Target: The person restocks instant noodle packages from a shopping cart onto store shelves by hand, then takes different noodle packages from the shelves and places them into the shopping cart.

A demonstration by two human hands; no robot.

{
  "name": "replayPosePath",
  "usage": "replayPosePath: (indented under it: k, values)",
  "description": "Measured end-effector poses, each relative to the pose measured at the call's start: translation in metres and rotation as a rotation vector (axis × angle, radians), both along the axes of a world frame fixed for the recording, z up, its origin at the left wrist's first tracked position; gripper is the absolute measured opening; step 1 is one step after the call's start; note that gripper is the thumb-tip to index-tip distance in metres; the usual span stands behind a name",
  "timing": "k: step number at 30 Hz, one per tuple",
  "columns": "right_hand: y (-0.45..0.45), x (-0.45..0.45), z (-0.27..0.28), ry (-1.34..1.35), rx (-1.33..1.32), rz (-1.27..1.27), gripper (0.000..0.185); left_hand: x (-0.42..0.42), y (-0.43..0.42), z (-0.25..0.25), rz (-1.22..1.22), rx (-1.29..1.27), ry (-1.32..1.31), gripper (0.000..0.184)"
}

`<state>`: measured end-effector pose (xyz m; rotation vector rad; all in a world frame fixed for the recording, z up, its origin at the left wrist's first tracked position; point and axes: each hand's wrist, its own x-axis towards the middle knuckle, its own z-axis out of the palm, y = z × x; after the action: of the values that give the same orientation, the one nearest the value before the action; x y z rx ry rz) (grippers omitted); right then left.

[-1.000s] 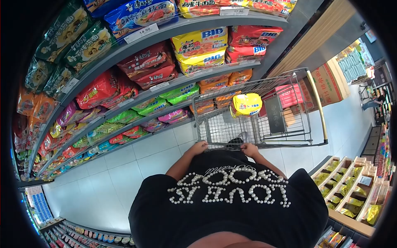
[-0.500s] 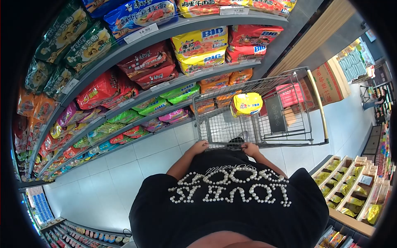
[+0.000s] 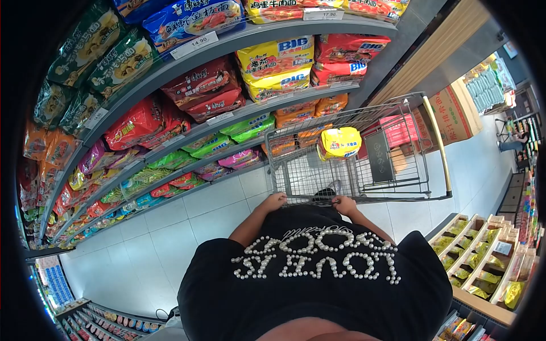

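Note:
My left hand [image 3: 274, 201] is closed on the near rim of a wire shopping cart [image 3: 369, 196], at the cart's left corner. To its right, my right hand [image 3: 343, 205] is closed on the same side of the cart. Inside the cart, a yellow noodle pack [image 3: 340, 142] sits toward the far side. The cart's handle bar [image 3: 437, 148] is at the right end, away from both hands. A shoe shows beneath the cart mesh, between my hands.
Curved shelves [image 3: 239, 35] with noodle packs run along the left and top. Cardboard boxes [image 3: 455, 113] stand behind the cart. A wooden display rack [image 3: 472, 256] of yellow packets is at right. A person [image 3: 513, 142] is far off at the right edge.
Both hands stay on the cart, which has barely moved. At the bottom left, beside my shoulder, a light-coloured shape and a dark loop have come further into view.

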<state>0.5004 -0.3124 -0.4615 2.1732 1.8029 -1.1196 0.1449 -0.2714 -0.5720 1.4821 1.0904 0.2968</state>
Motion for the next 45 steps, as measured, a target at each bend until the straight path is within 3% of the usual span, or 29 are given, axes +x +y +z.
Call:
replayPosePath:
  k: [45]
  values:
    - [0.000,0.001,-0.005,-0.008,-0.014,0.004,0.028,0.000,0.001,0.001,0.003,-0.050,-0.007,0.028]
